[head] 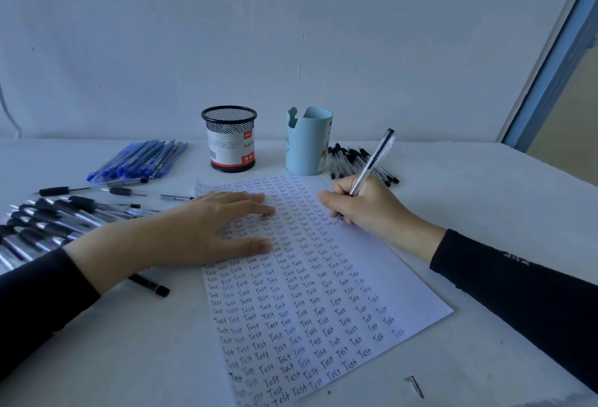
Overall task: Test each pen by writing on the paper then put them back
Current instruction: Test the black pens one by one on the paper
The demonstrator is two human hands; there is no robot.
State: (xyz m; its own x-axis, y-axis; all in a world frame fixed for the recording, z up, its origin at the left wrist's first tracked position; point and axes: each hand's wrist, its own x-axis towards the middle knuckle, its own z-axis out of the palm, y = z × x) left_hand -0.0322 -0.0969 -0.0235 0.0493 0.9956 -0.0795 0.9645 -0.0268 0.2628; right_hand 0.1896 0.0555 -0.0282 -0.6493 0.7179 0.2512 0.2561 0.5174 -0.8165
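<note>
A white sheet of paper (372, 277) lies in front of me, covered with rows of the handwritten word "Test". My left hand (194, 228) rests flat on its upper left part, fingers straight. My right hand (365, 206) grips a clear pen with a dark cap (373, 160), its tip touching the paper near the right end of an upper row. A black mesh pen cup (230, 138) and a light blue cup (307, 141) stand behind the paper.
Blue pens (142, 160) lie in a pile at the back left. Black-grip pens (48, 222) are spread at the far left, and one black pen (150, 285) lies under my left wrist. Black-capped pens (359, 162) lie right of the blue cup. A small pen cap (415, 385) lies near the front edge.
</note>
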